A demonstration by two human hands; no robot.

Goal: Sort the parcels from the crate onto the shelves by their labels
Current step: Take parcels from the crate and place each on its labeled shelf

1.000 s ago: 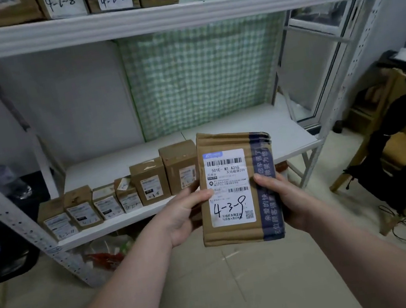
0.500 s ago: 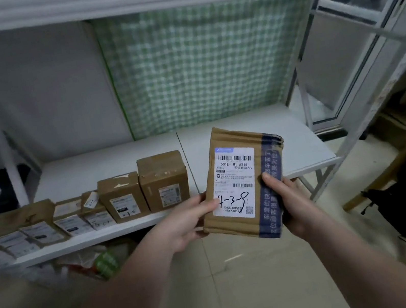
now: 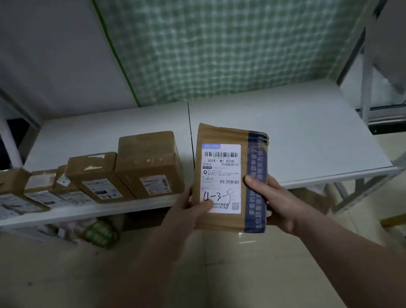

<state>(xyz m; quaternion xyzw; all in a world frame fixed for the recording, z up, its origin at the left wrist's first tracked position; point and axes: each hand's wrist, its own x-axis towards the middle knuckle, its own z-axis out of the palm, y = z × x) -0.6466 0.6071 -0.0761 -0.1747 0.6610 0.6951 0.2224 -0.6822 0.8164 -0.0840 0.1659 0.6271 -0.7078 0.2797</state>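
A brown parcel point(image 3: 229, 176) is held upright in both hands above the tiled floor point(image 3: 164, 281), just in front of the shelf edge. The left hand point(image 3: 192, 209) is closed on the parcel's lower left edge, with the thumb laid over the bottom of the white label point(image 3: 223, 177). The right hand point(image 3: 270, 196) is closed on the lower right side, where the thumb is pressed onto the dark blue printed tape point(image 3: 255, 185) that runs down that side. On the label, barcodes are seen near the top, and "4-3-" is handwritten lower down; the last digit cannot be read clearly.

Beyond the parcel, a white shelf point(image 3: 314, 135) is seen, bare on its right half. On its left half, a row of small cardboard boxes point(image 3: 88, 181) is lined up along the front edge, each with a label facing forward. The tallest box point(image 3: 149, 162) is stood at the right end of the row, just left of the held parcel. Behind the shelf, a green checked cloth point(image 3: 242, 26) is hung against the wall.
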